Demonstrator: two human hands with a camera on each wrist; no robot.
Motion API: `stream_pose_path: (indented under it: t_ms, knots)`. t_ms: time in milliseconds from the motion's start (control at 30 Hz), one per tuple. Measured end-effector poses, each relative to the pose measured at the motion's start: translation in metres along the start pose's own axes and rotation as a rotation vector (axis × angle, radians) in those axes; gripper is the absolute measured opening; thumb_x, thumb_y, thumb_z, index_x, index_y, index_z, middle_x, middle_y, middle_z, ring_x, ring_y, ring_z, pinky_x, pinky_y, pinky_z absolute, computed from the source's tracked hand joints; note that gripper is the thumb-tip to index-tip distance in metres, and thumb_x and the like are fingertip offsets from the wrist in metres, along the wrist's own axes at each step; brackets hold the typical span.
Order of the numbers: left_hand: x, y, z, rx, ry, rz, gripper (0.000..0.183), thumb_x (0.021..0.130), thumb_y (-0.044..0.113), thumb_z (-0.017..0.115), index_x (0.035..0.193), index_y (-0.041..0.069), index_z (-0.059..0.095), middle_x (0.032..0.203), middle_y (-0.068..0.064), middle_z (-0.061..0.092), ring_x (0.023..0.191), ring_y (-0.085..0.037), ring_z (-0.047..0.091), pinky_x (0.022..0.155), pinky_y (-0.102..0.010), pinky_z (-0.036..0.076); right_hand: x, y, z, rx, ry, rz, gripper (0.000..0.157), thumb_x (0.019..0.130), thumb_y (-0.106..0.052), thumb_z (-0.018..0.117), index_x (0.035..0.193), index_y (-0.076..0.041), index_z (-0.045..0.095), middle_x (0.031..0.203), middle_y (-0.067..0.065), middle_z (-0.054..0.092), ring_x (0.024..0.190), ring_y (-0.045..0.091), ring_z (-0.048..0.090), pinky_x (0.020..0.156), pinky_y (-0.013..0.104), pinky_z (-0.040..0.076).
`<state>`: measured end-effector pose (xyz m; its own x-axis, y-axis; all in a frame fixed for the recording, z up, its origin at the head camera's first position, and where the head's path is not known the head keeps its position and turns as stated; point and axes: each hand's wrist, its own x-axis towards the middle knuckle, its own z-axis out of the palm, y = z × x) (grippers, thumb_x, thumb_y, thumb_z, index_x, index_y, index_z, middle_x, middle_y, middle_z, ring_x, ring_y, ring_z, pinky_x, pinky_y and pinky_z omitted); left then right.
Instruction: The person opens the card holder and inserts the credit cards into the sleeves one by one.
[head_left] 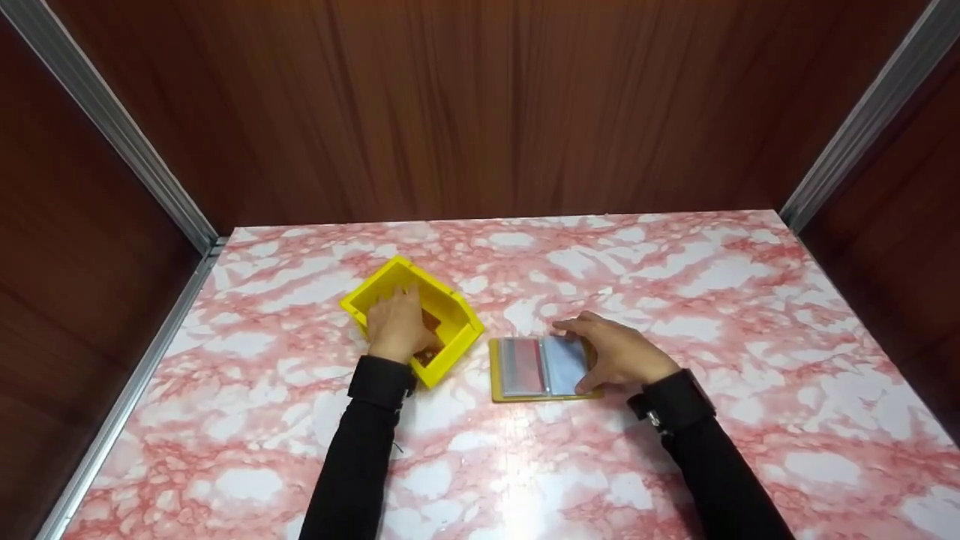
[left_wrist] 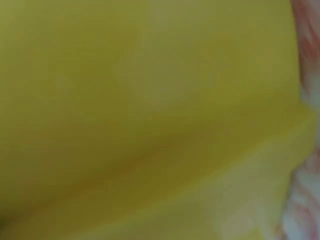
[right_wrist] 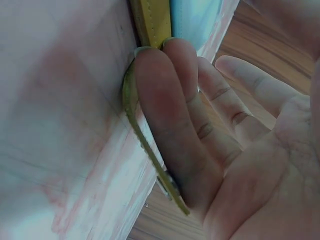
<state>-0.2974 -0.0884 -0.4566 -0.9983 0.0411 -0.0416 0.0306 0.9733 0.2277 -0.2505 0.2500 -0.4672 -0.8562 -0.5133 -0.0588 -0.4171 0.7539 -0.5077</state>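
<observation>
My left hand [head_left: 396, 324] reaches down into a yellow plastic bin [head_left: 463, 317], fingers loosely extended toward its far wall. Beside the thumb, a small brown-orange piece [head_left: 430, 320] shows on the bin's floor. Yellow plastic fills most of the left wrist view. To the right of the bin, a yellow card holder [head_left: 496, 373] lies spread with clear sleeves, a red-and-grey card [head_left: 523, 366] under the left one. My right hand [head_left: 624, 352] rests at its right side, fingers and thumb spread. A yellow closure strap [right_wrist: 150, 152] runs along those fingers in the right wrist view.
The table [head_left: 675, 465] has a red-and-white marbled top. Dark wood panels [head_left: 480, 112] stand behind it and on both sides, with metal rails [head_left: 120, 116] at the corners. Black cuffs [head_left: 379, 382] wrap both wrists.
</observation>
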Motion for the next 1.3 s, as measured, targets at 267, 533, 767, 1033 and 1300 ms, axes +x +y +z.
stream_pose_path:
  t_ms: [267, 533, 767, 1033, 1300]
  knots:
    - [-0.004, 0.001, -0.004, 0.121, -0.143, -0.001, 0.067, 0.07, 0.04, 0.093, 0.123, 0.01, 0.065, 0.112, -0.011, 0.066, 0.105, -0.033, 0.063, 0.094, -0.049, 0.05, 0.0, 0.001, -0.001, 0.019, -0.008, -0.003, 0.101, 0.065, -0.014, 0.098, 0.154, -0.009, 0.049, 0.132, 0.013, 0.059, 0.117, 0.031, 0.058, 0.102, 0.052, 0.047]
    - [-0.007, 0.0, -0.003, -0.024, -0.068, 0.108, 0.033, 0.072, 0.029, 0.096, 0.085, 0.013, 0.07, 0.089, -0.005, 0.068, 0.09, -0.029, 0.064, 0.082, -0.046, 0.05, -0.001, 0.002, 0.0, 0.039, 0.003, -0.028, 0.101, 0.066, -0.015, 0.098, 0.154, -0.008, 0.048, 0.136, 0.015, 0.058, 0.12, 0.034, 0.057, 0.104, 0.054, 0.046]
    - [-0.009, -0.004, -0.009, -0.183, -0.108, 0.198, 0.023, 0.087, 0.022, 0.085, 0.084, 0.009, 0.066, 0.081, -0.004, 0.065, 0.077, -0.024, 0.059, 0.074, -0.038, 0.047, 0.0, 0.003, 0.001, 0.043, -0.003, -0.018, 0.101, 0.067, -0.016, 0.098, 0.154, -0.009, 0.048, 0.136, 0.014, 0.058, 0.118, 0.032, 0.057, 0.102, 0.052, 0.047]
    - [-0.007, -0.007, -0.01, -0.292, -0.074, 0.224, 0.021, 0.089, 0.016, 0.083, 0.087, 0.004, 0.065, 0.086, -0.009, 0.067, 0.082, -0.025, 0.059, 0.08, -0.039, 0.052, 0.0, 0.002, 0.002, 0.034, -0.007, -0.01, 0.1, 0.067, -0.016, 0.097, 0.154, -0.01, 0.048, 0.136, 0.014, 0.058, 0.119, 0.032, 0.057, 0.102, 0.052, 0.047]
    - [-0.005, -0.01, -0.015, -0.347, -0.054, 0.231, 0.016, 0.092, 0.014, 0.08, 0.09, 0.003, 0.068, 0.087, -0.01, 0.067, 0.081, -0.024, 0.059, 0.076, -0.037, 0.051, 0.0, 0.002, 0.001, 0.022, -0.012, -0.006, 0.098, 0.068, -0.017, 0.097, 0.153, -0.01, 0.05, 0.136, 0.013, 0.057, 0.119, 0.032, 0.057, 0.101, 0.051, 0.047]
